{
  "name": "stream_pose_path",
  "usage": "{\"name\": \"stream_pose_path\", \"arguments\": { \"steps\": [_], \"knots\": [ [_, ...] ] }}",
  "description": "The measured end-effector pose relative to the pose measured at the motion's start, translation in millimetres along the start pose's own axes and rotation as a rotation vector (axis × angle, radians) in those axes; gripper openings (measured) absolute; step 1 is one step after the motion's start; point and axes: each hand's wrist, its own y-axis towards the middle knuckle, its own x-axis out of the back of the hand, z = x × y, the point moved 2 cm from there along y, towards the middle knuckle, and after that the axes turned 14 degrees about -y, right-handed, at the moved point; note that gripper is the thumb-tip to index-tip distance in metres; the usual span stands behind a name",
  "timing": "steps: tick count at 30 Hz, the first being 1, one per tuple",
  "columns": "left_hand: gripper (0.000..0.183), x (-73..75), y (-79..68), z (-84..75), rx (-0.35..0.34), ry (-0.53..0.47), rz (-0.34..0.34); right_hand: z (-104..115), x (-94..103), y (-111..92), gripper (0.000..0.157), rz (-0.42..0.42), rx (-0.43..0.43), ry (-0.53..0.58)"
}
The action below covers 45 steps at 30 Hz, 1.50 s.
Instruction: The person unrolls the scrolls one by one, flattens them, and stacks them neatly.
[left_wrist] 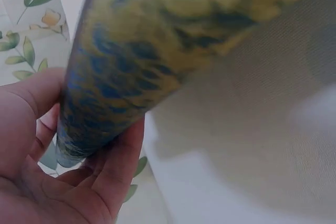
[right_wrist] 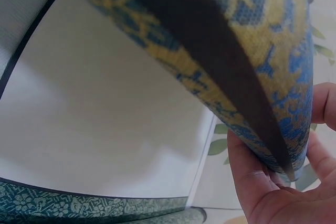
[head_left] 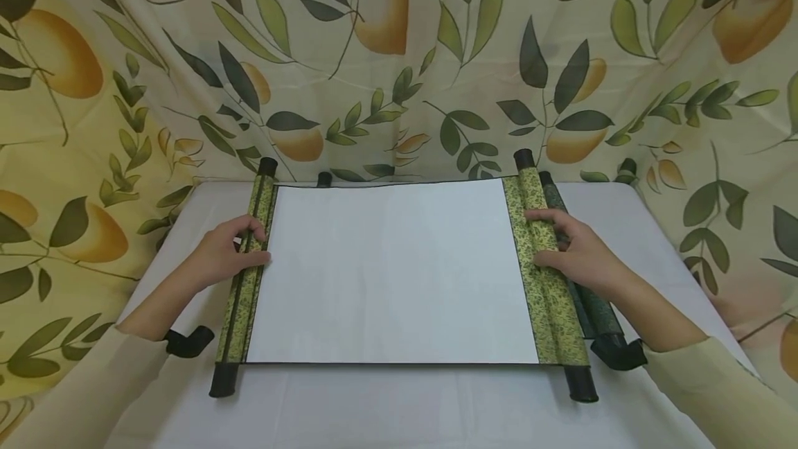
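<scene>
A hanging scroll with blank white paper (head_left: 393, 276) is spread between two yellow-green patterned rollers with black end knobs. My left hand (head_left: 218, 255) grips the left roller (head_left: 235, 324), thumb on its inner side. On the opposite side, my right hand (head_left: 582, 255) holds the right roller (head_left: 564, 317) between thumb and fingers. The wrist views show both rollers raised above a pale surface, with the left hand (left_wrist: 58, 177) and right hand (right_wrist: 281, 192) curled round them. A second scroll with a dark green roller (head_left: 601, 314) lies partly hidden beneath; its green brocade (right_wrist: 94, 205) shows in the right wrist view.
A white-covered table (head_left: 349, 411) lies under the scrolls. Behind and at both sides hangs a fabric (head_left: 399, 109) printed with fruit and leaves. Black straps (head_left: 190, 341) are at the wrists. A black knob (head_left: 325, 179) peeks out behind the paper's far edge.
</scene>
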Motion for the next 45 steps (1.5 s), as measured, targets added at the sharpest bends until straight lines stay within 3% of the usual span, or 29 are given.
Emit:
{"name": "stream_pose_path", "arguments": {
  "steps": [9, 15, 31, 38, 45],
  "knots": [
    [0.018, 1.5, 0.6, 0.6, 0.006, -0.008, 0.014, -2.9, 0.5, -2.1, 0.071, 0.001, 0.000, 0.001],
    [0.010, 4.1, 1.8, 1.8, -0.027, 0.034, 0.015, -5.1, 0.8, -0.8, 0.071, -0.005, -0.001, -0.004],
    [0.018, 6.6, 8.1, 12.4, 0.014, 0.034, 0.020, -10.8, -5.5, 3.7, 0.069, 0.049, -0.041, -0.079],
    [0.015, 8.8, 16.9, 20.5, 0.039, 0.051, 0.056, -18.3, -13.0, 14.4, 0.067, 0.070, -0.036, -0.096],
    [0.015, 9.0, 35.4, 24.8, 0.055, 0.112, 0.063, -24.4, -16.9, 32.3, 0.065, 0.098, -0.055, -0.110]
  ]
}}
